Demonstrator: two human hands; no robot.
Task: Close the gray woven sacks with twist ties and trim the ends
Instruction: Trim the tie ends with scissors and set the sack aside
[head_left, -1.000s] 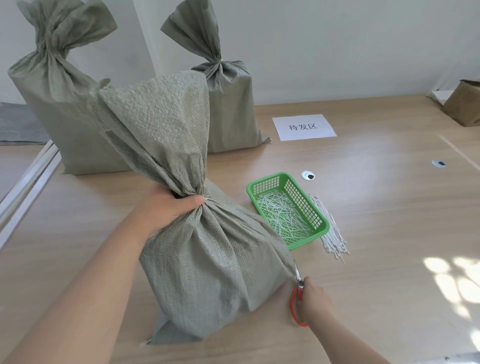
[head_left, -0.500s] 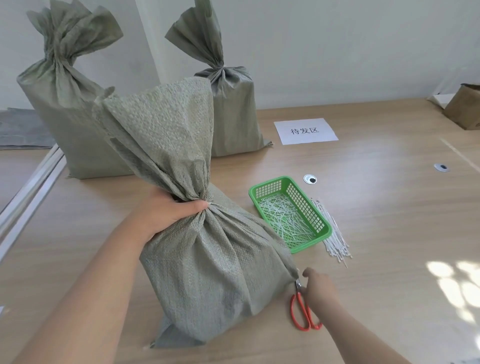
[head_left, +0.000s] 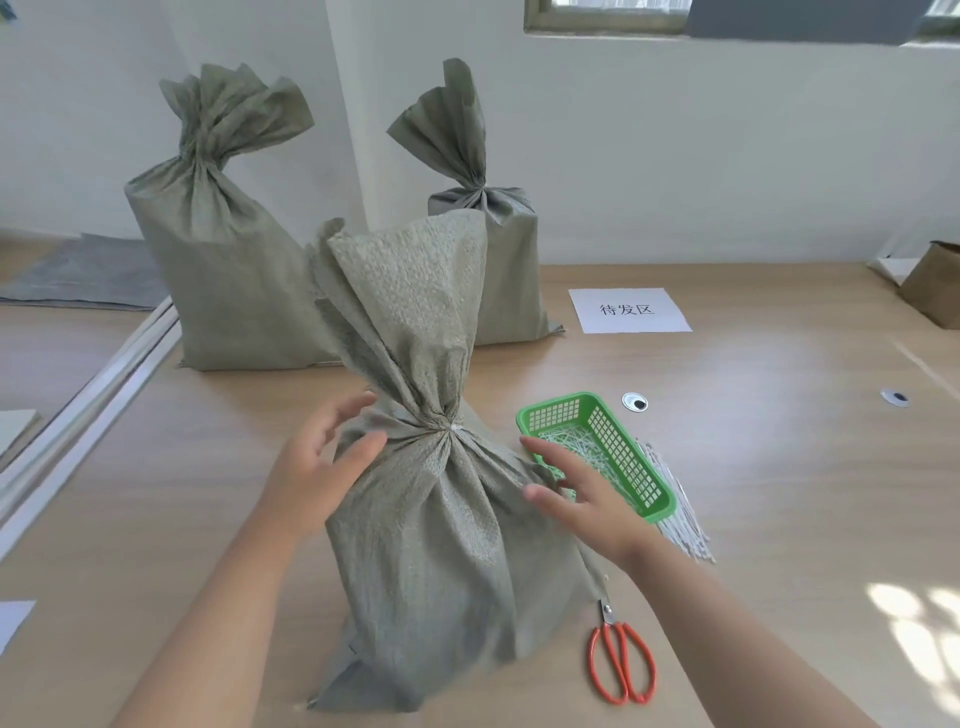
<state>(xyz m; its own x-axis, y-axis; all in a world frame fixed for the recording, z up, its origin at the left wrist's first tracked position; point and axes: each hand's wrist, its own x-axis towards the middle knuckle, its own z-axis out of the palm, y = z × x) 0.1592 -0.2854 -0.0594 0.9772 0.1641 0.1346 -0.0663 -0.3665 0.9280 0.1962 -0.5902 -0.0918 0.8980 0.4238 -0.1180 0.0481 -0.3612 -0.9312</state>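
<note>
The sack (head_left: 441, 519) stands upright between the two hands, its neck cinched just above them. A small white tie (head_left: 454, 427) shows at the pinch. No long tail sticks out that I can make out, so this sack looks both tied and trimmed.

The left hand (head_left: 322, 457) is at the sack's left shoulder, fingers spread and straight, holding nothing. Its thumb lies against the weave or just off it; I cannot tell which. The right hand (head_left: 582, 483) mirrors it at the right shoulder, fingers straight and empty, with its thumb at the sack's edge. Its fingers hang over the near end of the basket (head_left: 550, 410).

The scissors (head_left: 621, 657) lie flat on the table (head_left: 779, 467), under the right forearm and apart from the hand. Loose ties (head_left: 680, 514) lie just outside the basket, on the side away from the right hand.

Two more sacks (head_left: 228, 270) stand tied, well beyond both hands.

The step in hand seems to be taking hold of the finished sack. The next move calls for both palms to close in on its shoulders, or one hand on the neck. It should then be lifted level so it does not topple onto the basket.
</note>
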